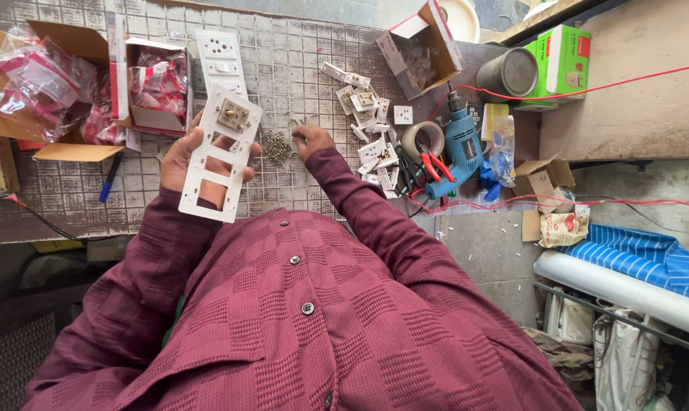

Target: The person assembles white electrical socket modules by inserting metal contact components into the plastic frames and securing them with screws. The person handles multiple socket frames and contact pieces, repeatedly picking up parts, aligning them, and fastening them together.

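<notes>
My left hand (178,158) holds a white plastic switch plate (219,156) with several rectangular openings, its back toward me. One switch module with brass terminals (232,115) sits in the plate's top opening. My right hand (312,140) rests on the tiled worktop beside a small pile of screws (277,146), fingers curled at the pile; whether it pinches a screw I cannot tell. Both arms wear maroon checked sleeves.
A finished white switch plate (220,62) lies behind the held one. Loose white switch modules (366,114) are scattered right of the screws. Boxes of red packets (156,84) stand at left. A blue drill (459,148), tape roll (424,138) and red pliers (436,164) lie right.
</notes>
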